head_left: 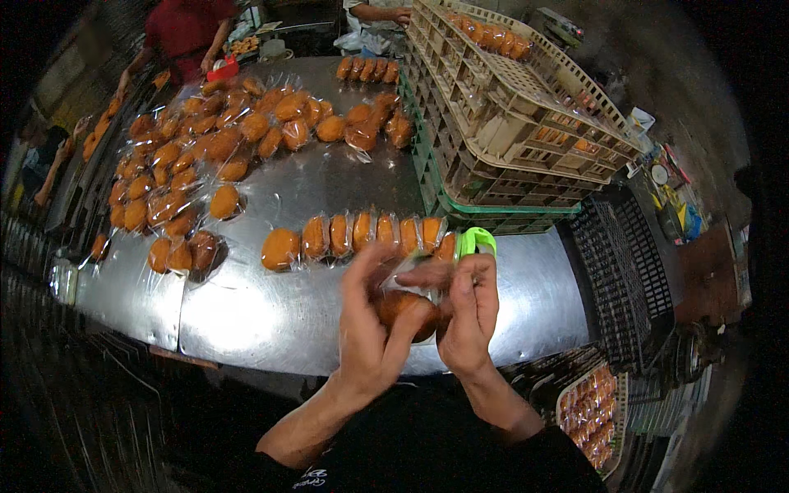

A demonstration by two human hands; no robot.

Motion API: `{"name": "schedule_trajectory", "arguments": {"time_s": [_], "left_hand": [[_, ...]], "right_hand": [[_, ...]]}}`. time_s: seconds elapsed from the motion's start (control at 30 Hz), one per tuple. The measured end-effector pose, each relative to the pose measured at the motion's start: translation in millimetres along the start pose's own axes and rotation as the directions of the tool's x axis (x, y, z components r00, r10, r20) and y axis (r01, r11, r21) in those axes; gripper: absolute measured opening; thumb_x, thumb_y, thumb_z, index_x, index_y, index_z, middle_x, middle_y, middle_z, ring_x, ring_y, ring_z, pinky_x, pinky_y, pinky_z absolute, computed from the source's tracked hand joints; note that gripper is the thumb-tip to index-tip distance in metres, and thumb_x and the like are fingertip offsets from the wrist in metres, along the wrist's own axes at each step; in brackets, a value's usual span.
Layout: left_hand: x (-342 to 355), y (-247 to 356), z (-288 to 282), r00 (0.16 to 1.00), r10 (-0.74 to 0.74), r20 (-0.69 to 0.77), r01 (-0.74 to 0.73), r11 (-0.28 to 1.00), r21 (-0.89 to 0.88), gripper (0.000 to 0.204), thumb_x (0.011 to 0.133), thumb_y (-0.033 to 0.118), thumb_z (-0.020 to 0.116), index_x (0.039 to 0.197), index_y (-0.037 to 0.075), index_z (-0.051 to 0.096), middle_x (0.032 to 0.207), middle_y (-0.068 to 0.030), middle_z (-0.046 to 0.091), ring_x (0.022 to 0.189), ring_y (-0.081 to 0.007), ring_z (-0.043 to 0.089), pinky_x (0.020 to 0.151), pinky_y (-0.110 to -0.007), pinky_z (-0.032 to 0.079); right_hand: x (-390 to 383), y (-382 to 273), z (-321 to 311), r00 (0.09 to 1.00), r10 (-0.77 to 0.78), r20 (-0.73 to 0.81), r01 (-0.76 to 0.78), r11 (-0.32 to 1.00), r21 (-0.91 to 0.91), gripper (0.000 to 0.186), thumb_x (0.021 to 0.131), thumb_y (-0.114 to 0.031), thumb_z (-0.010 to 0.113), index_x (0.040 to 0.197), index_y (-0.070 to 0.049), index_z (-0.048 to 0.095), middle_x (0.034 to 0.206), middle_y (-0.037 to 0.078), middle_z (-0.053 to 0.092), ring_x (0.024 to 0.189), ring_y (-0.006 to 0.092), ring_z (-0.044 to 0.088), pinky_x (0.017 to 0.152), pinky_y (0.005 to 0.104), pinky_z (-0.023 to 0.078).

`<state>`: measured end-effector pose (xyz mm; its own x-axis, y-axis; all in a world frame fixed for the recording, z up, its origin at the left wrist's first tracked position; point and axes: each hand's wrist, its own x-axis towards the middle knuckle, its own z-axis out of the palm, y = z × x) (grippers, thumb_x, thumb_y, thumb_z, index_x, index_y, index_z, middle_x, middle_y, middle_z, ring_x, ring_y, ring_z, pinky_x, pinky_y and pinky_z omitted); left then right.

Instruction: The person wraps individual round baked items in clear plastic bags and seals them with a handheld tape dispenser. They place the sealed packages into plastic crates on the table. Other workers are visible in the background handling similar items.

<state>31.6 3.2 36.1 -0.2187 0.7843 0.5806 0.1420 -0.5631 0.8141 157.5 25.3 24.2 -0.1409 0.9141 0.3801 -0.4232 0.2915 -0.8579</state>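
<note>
At the near edge of the metal table, my left hand [366,320] curls round a brown bun [408,314] in a clear plastic bag. Its fingers are blurred by motion above the bun. Close on the other side, my right hand [470,316] has its fingers bent, and a bright green ring-shaped thing [477,240] sticks up from them. What that ring is, I cannot make out; the palm side is hidden. Just beyond both hands stands a row of wrapped buns [362,231], set on edge side by side. One more bun [281,248] ends the row at the left.
A heap of bagged buns [222,144] covers the table's far left. Stacked plastic crates [501,123] rise at the far right, beside a black crate [620,255]. A beige crate of buns [590,411] sits low right. A person in red [185,33] and others are across the table.
</note>
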Motion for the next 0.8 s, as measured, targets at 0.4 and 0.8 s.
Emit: {"name": "schedule_trajectory", "arguments": {"time_s": [0.4, 0.8], "left_hand": [[-1.9, -13.6, -7.4, 0.998, 0.039, 0.045, -0.037, 0.998, -0.042, 0.011, 0.093, 0.008, 0.061, 0.098, -0.001, 0.057, 0.107, -0.0123, 0.059, 0.095, -0.0136, 0.057, 0.079, -0.024, 0.047], [4.9, -25.9, -43.8, 0.914, -0.193, 0.358, 0.21, 0.978, -0.011, 0.027, 0.087, 0.003, 0.069, 0.11, -0.001, 0.056, 0.089, -0.004, 0.061, 0.086, -0.01, 0.058, 0.08, -0.025, 0.048]], "right_hand": [[-19.2, 3.0, 1.9, 0.957, -0.187, 0.222, 0.29, 0.584, -0.758, 0.033, 0.092, -0.015, 0.061, 0.121, 0.0, 0.057, 0.116, 0.019, 0.06, 0.113, 0.0335, 0.056, 0.102, 0.047, 0.037], [-21.5, -1.5, 15.1, 0.941, -0.311, 0.133, 0.233, 0.311, -0.921, 0.016, 0.073, 0.0, 0.074, 0.084, 0.0, 0.063, 0.1, 0.013, 0.057, 0.093, 0.0293, 0.057, 0.076, 0.038, 0.047]]}}
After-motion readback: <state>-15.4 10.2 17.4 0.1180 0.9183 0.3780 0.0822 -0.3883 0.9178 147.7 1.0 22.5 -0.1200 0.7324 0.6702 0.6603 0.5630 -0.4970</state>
